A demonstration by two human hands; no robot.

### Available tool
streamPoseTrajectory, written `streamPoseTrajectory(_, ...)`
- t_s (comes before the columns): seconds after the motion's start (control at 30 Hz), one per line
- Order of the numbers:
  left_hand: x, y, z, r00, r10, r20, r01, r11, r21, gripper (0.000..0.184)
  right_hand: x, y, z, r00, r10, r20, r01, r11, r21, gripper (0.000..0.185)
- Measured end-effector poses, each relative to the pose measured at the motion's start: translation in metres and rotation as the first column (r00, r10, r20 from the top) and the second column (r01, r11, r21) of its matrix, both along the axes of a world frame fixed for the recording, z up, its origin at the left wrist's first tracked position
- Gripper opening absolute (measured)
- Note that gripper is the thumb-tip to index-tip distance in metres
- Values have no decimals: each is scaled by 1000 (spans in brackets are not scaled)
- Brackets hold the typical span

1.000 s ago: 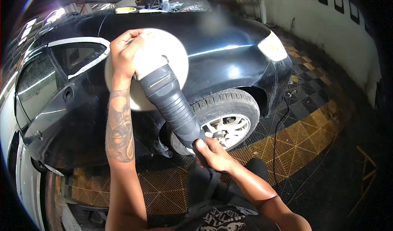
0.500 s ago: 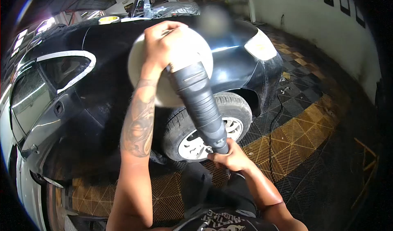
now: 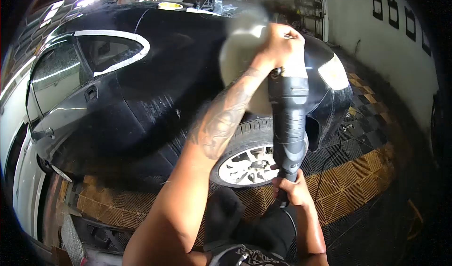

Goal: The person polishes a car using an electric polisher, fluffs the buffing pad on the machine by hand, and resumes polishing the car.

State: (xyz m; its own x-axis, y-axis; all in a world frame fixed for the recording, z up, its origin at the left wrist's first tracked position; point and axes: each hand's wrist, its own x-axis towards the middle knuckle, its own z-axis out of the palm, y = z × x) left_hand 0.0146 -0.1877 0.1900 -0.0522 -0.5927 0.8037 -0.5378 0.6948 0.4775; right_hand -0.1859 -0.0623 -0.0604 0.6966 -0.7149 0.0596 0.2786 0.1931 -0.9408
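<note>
Polisher is at the side of the black car near a wheel, its pale pad facing the panel, contact hidden. The left hand curls its fingers over the tool's head; the right hand wraps the handle's end. Uneven pressure could tip the pad, its edge scuffing the paint

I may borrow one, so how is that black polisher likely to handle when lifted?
The polisher looks rigid, being thick and straight. It's probably heavy, since the left hand and right hand hold opposite ends. Its broad pad may make it tip head-first.
</note>
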Motion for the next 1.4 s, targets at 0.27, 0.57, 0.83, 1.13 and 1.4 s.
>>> streamPoseTrajectory(0.27,74,86,12,992,114,51,-112,993,-27,24,49,32,6,990,128,-54,-133,986,-105,22)
streamPoseTrajectory(0.57,139,170,13,956,237,-175,-252,965,-66,18,87,41,29,956,216,-199,-270,913,-305,39)
streamPoseTrajectory(0.83,115,141,4,972,183,-145,-200,973,-117,24,49,36,1,976,180,-120,-208,934,-290,41)
streamPoseTrajectory(1.13,8,-14,-2,985,74,-155,-79,997,-23,16,0,8,-13,986,-111,124,123,988,-96,30)
streamPoseTrajectory(1.4,52,36,6,979,165,-117,-177,980,-96,16,34,25,-20,991,-83,105,92,993,-80,26)
